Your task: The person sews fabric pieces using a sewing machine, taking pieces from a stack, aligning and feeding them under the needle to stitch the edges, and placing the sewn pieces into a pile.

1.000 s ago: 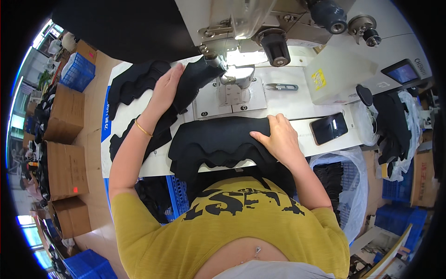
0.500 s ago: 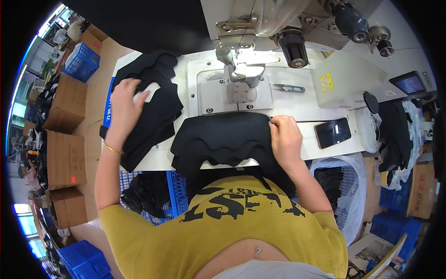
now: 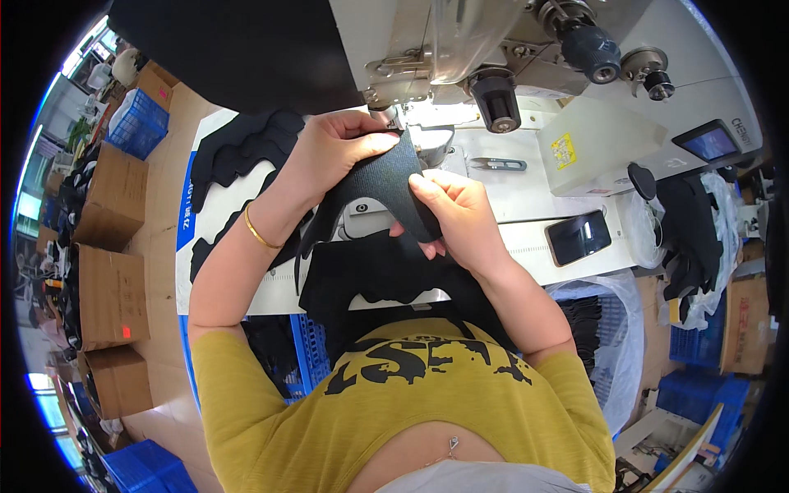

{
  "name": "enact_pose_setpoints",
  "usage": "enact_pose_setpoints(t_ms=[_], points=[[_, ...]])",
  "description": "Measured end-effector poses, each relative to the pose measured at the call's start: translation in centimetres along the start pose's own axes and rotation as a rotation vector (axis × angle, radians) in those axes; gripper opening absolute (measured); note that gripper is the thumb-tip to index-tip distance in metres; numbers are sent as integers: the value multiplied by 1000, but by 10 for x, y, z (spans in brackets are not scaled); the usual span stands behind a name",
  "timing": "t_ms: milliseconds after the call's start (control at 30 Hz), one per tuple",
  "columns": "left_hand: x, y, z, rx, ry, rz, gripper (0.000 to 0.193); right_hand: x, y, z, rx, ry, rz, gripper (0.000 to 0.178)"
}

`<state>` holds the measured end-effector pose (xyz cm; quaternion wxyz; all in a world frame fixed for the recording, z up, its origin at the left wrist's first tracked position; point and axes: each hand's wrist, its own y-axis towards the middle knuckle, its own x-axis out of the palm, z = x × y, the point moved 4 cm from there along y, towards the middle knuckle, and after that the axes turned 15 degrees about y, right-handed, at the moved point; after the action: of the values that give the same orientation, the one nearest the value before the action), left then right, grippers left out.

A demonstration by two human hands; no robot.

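A curved dark fabric piece (image 3: 385,174) is held up in front of the sewing machine (image 3: 431,148), its finely ribbed face showing. My left hand (image 3: 333,156) pinches its upper edge between thumb and fingers, close to the needle area. Lower down on the right side, my right hand (image 3: 460,215) grips the same piece, thumb on top and some fingertips showing beneath. Another black fabric piece (image 3: 353,267) with a wavy edge lies under my hands, over the table's front edge. Left of my left forearm are more black cut pieces (image 3: 242,152), partly covered by that arm.
Thread snips (image 3: 499,164) and a phone (image 3: 578,237) lie on the white table (image 3: 526,209) at the right. A control screen (image 3: 708,144) is on the machine. Below stand a blue crate (image 3: 311,349) and a plastic-lined bin (image 3: 616,320); cardboard boxes (image 3: 111,292) line the left.
My left hand has moved right from the pile to the needle area and now grips a fabric piece. My right hand has shifted left from the front piece onto it.
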<state>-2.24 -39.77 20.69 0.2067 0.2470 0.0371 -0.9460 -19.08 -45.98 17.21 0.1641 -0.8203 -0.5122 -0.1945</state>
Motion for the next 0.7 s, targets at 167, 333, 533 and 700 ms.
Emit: enact_pose_setpoints(t_ms=[167,333,533,700], points=[[-2,9,5,-91,-20,-14,16,-4,9,4,-52,115,-4,28],[-9,12,-2,-111,-35,-18,16,0,12,8,-83,165,-37,26],[-17,-30,26,658,998,721,24,-2,-19,5,-80,-1,28,25],[32,-90,18,1183,1143,575,25,1,-25,-1,-48,-178,22,28]])
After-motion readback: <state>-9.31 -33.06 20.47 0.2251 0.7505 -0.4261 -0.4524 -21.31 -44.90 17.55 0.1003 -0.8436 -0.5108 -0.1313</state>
